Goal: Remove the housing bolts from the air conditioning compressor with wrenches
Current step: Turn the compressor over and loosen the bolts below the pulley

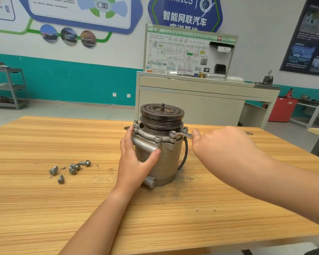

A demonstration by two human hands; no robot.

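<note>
Your wooden bench [44,208] carries the compressor [166,162], which stands upright on its end near the far edge, about midway along, with the pulley [162,115] on top. Your left hand [134,162] grasps the housing from its left side, thumb across the front. Your right hand [223,146] is closed around the handle of a wrench [180,134], whose ring end sits over a bolt at the front right of the top flange. Left of the compressor, well apart from it, loose bolts [72,169] lie scattered on the bench.
</note>
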